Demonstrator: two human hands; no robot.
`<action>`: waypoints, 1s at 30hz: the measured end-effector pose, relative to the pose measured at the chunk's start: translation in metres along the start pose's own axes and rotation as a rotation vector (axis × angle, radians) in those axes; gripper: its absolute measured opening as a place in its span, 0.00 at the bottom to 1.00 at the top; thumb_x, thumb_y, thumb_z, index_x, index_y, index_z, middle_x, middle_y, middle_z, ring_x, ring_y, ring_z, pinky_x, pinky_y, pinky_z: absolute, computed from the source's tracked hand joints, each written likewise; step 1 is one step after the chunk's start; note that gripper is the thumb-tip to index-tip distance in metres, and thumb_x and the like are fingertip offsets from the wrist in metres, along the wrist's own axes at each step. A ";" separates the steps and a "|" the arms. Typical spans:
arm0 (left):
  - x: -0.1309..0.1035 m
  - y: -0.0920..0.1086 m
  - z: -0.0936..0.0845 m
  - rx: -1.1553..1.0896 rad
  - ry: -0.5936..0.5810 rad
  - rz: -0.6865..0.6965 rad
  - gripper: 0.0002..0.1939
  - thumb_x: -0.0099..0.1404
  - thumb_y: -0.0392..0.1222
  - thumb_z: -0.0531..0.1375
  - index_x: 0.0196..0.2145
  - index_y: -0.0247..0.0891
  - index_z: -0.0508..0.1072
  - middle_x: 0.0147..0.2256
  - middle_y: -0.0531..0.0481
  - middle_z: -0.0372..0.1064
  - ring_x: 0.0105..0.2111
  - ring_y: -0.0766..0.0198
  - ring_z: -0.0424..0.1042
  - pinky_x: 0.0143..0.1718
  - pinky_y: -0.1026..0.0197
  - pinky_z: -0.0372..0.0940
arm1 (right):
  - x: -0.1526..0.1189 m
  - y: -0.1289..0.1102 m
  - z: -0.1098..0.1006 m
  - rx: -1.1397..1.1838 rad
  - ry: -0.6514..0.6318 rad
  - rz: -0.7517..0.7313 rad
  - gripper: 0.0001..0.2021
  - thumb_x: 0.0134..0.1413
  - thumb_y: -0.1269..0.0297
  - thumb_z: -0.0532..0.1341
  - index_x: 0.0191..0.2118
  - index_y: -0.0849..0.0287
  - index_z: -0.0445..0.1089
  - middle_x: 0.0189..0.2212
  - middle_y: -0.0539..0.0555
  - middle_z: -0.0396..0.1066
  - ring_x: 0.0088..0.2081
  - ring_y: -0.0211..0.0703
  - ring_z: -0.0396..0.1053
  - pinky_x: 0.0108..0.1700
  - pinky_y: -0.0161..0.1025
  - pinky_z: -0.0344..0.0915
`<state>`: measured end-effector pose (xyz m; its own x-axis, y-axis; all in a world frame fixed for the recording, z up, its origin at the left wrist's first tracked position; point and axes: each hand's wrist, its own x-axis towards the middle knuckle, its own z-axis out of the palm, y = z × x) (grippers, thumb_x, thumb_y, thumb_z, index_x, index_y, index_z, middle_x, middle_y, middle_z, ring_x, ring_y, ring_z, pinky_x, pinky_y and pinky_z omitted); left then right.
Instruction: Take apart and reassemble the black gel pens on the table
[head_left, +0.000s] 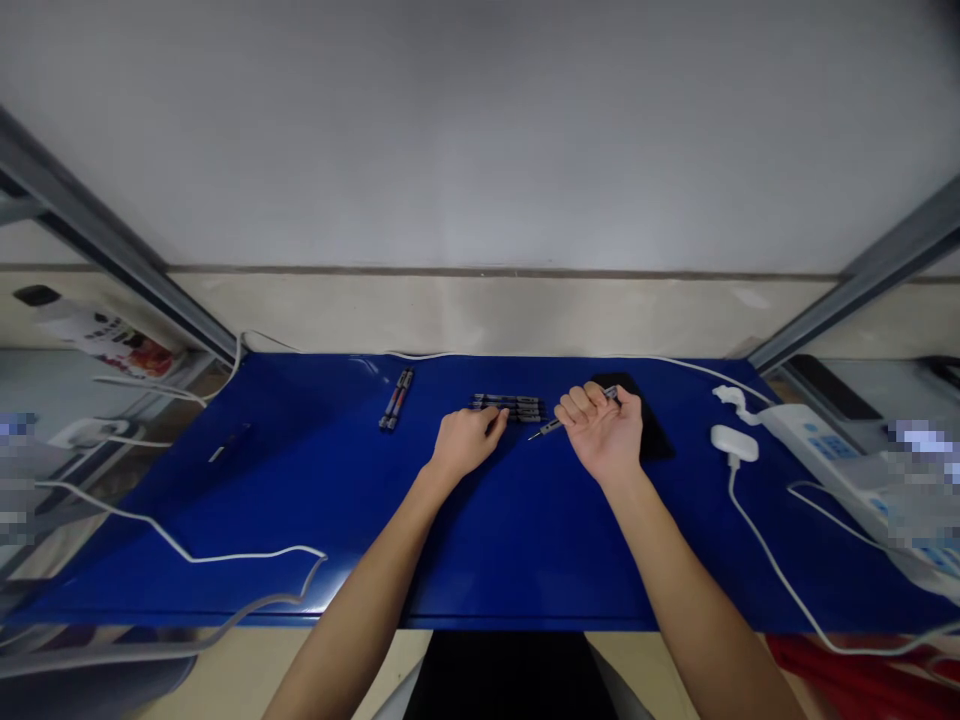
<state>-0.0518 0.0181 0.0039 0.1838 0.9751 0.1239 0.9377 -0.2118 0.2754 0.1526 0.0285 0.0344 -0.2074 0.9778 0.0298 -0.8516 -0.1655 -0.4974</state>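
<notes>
In the head view, several dark pens (pixel 529 411) lie side by side in a row on the blue table (pixel 525 530). My left hand (pixel 466 440) rests at their left end with its fingers curled, covering part of the lower pens. What its fingertips pinch, if anything, is hidden. Just right of the row, my right hand (pixel 604 430) is closed around a grey pen (pixel 551 427), palm turned up toward me. That pen slants, its thin tip pointing down and left toward the row.
Two more pens (pixel 395 400) lie together left of the row. A black flat object (pixel 654 425) is partly behind my right hand. To the right are a white charging case (pixel 733 443) on a cable and a white power strip (pixel 825 450). A white cable (pixel 247 553) crosses the left side.
</notes>
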 end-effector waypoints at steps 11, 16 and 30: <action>-0.002 0.001 0.001 -0.020 0.037 0.050 0.30 0.74 0.56 0.40 0.31 0.40 0.76 0.26 0.46 0.74 0.27 0.58 0.73 0.26 0.62 0.52 | 0.000 0.002 0.000 -0.057 0.016 -0.057 0.20 0.57 0.52 0.51 0.22 0.56 0.44 0.20 0.45 0.39 0.21 0.37 0.44 0.25 0.37 0.53; -0.002 0.002 0.000 -0.031 0.038 0.066 0.31 0.74 0.56 0.39 0.32 0.40 0.76 0.25 0.45 0.74 0.27 0.57 0.74 0.27 0.62 0.53 | 0.000 0.003 -0.001 -0.037 0.011 -0.053 0.19 0.56 0.52 0.51 0.21 0.56 0.45 0.20 0.45 0.38 0.21 0.36 0.43 0.25 0.37 0.52; -0.003 0.001 -0.003 -0.090 0.037 0.032 0.32 0.74 0.55 0.37 0.36 0.40 0.78 0.28 0.45 0.76 0.30 0.56 0.75 0.30 0.61 0.56 | 0.001 0.003 -0.003 -0.024 -0.002 -0.031 0.19 0.54 0.54 0.52 0.21 0.57 0.44 0.19 0.45 0.40 0.21 0.36 0.45 0.25 0.37 0.54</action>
<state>-0.0521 0.0148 0.0069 0.2006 0.9651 0.1685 0.9008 -0.2493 0.3554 0.1518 0.0291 0.0301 -0.1823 0.9821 0.0471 -0.8456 -0.1322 -0.5172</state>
